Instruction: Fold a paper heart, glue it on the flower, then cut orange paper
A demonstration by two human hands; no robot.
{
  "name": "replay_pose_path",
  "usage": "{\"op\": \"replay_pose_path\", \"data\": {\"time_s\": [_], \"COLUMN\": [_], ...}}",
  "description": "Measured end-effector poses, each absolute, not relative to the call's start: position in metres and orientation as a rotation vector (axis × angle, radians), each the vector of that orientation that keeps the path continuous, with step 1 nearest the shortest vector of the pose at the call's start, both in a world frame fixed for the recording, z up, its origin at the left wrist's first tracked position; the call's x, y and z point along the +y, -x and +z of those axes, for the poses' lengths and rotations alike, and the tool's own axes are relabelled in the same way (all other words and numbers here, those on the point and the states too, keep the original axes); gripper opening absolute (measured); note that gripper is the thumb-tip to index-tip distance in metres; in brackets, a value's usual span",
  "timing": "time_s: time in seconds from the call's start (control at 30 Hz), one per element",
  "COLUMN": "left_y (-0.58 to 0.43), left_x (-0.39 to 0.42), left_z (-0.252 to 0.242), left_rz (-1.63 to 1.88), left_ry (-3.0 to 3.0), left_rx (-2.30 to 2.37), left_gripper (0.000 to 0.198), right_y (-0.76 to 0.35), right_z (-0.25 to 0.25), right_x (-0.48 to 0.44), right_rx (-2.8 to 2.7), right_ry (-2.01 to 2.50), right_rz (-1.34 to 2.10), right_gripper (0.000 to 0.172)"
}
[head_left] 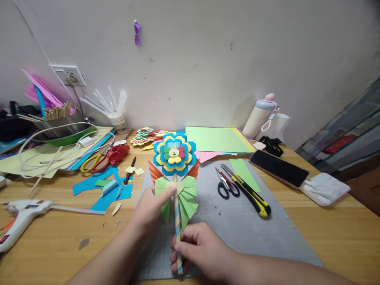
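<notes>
A layered paper flower (175, 154) in blue, yellow and white, with a small smiling face at its centre, stands upright on a blue-and-cream striped stick (177, 221). Below the bloom sit orange pleated leaves (193, 171) and a green pleated paper bow (187, 198) with a cream heart in the middle. My left hand (151, 206) grips the bow, its thumb pressed beside the heart. Lower down, my right hand (202, 247) has its fingers closed around the bottom of the stick. Both hands are over the grey cutting mat (237, 237).
Scissors (227, 186) and a yellow-black utility knife (252, 196) lie right of the flower, near a phone (279, 168). At left are a hot glue gun (26, 217), blue paper scraps (109, 190) and yellow-and-red-handled scissors (95, 162). Green paper (216, 138) lies by the wall.
</notes>
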State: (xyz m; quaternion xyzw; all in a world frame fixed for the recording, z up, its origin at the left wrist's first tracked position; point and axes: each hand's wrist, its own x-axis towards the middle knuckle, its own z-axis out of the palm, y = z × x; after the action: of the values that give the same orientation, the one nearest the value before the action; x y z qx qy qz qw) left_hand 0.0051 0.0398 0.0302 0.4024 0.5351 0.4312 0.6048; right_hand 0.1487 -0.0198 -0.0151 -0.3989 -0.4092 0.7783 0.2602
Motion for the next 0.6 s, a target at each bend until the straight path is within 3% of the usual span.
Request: {"op": "replay_pose_path", "data": {"time_s": [0.37,0.5,0.6], "left_y": [-0.008,-0.008,-0.007], "left_x": [0.039,0.035,0.032], "left_z": [0.030,0.039,0.047], "left_rz": [1.008,1.037,1.130], "left_ry": [-0.932,-0.940,-0.963], "left_rx": [1.137,1.167,1.160], "left_gripper": [0.040,0.035,0.032], "right_y": [-0.147,-0.150,-0.161], "right_z": [-0.019,-0.013,-0.004], "right_x": [-0.022,-0.018,-0.008], "right_rx": [-1.114,-1.159,-1.280], "right_ry": [1.082,1.081,0.984], "right_rz": [2.125,2.144,2.186], "right_gripper": [0.034,0.039,0.052]}}
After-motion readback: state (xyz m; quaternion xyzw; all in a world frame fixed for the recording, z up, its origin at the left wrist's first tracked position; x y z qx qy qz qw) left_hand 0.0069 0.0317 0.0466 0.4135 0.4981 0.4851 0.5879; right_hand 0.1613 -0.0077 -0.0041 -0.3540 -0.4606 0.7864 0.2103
